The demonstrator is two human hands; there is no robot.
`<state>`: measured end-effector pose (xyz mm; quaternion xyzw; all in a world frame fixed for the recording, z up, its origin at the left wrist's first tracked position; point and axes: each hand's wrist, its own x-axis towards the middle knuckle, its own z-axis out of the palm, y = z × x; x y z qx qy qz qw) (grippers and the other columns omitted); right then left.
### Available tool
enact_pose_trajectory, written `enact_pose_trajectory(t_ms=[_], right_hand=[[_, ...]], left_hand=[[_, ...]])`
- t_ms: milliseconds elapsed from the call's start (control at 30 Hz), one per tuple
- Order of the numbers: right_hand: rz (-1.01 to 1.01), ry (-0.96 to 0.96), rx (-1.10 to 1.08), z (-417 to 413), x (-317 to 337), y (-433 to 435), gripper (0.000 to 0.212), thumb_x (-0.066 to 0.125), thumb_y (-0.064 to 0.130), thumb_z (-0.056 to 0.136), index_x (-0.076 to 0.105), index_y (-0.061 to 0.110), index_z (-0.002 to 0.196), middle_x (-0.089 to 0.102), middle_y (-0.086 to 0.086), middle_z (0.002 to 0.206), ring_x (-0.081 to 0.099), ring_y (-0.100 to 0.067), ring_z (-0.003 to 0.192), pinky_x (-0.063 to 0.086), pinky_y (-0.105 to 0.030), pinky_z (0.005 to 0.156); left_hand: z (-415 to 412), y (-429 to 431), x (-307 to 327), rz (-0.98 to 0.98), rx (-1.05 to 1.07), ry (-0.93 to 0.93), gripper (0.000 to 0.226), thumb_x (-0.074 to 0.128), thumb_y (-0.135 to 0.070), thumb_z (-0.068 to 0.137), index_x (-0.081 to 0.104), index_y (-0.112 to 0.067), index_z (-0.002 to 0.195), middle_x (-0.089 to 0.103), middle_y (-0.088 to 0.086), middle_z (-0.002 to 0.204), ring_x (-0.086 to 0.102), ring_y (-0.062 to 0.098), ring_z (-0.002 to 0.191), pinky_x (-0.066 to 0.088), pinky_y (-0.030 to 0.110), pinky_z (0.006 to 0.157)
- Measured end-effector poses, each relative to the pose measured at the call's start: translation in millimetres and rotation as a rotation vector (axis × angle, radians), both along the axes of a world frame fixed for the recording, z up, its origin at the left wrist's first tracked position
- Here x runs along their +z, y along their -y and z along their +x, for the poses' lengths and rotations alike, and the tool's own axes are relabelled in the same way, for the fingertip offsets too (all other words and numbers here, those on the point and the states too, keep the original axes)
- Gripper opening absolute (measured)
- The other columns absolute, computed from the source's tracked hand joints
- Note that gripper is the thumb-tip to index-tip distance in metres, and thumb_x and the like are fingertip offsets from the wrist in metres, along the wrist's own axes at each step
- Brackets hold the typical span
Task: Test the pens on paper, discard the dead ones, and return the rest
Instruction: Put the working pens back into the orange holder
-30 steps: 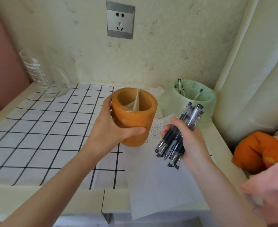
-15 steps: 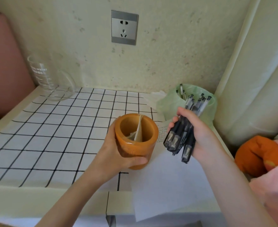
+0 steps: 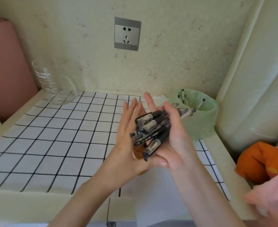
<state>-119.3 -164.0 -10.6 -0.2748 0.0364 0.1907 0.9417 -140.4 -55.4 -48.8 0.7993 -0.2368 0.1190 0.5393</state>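
A bundle of several black-and-clear pens [image 3: 149, 128] is pressed between my two hands above the table. My right hand [image 3: 176, 140] wraps around it from the right. My left hand [image 3: 126, 141] lies flat against its left side, fingers straight and pointing up. The orange pen holder [image 3: 137, 154] stands under my hands, with only a sliver of it showing. A white sheet of paper [image 3: 154, 202] lies at the front edge of the table, below my wrists. The green-bagged bin [image 3: 202, 128] at the back right holds several pens.
A white cloth with a black grid [image 3: 53, 136] covers the table. A glass measuring jug [image 3: 53, 86] stands at the back left against the wall. An orange soft object [image 3: 258, 161] and pink fabric [image 3: 274, 194] lie off the right edge. A wall socket [image 3: 127, 33] is above.
My left hand has let go of the orange pen holder and come up flat against the pens. The holder now stands on the table under my hands. The bundle has tilted more level.
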Motion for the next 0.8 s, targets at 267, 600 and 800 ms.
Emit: enact_pose_trajectory(t_ms=[267,600,800], right_hand=[[0.004,0.045,0.019,-12,9,-22,0.031,0.060,0.038,0.073,0.075,0.015,0.089,0.074,-0.002,0.088,0.072,-0.014,0.075,0.057,-0.023,0.061],[-0.018,0.095,0.014,-13,10,-33,0.053,0.060,0.031,0.084,0.056,0.006,0.130,0.065,-0.010,0.125,0.060,-0.021,0.118,0.043,-0.035,0.105],[-0.019,0.166,0.000,-13,4,-28,0.057,0.067,0.027,0.080,0.054,0.006,0.131,0.063,-0.009,0.124,0.060,-0.022,0.117,0.041,-0.035,0.107]], left_hand=[[-17,12,25,-0.591,0.031,-0.076,0.058,0.068,-0.028,0.073,0.050,-0.015,0.127,0.059,-0.004,0.128,0.055,0.010,0.118,0.044,0.019,0.094],[-6,22,48,-1.246,0.075,-0.365,0.028,0.060,-0.023,0.081,0.067,-0.008,0.102,0.068,0.006,0.113,0.065,0.014,0.104,0.050,0.032,0.092],[7,11,49,-1.505,-0.035,-0.500,0.011,0.050,-0.015,0.091,0.059,-0.012,0.095,0.071,0.001,0.091,0.066,0.016,0.102,0.044,0.038,0.099]])
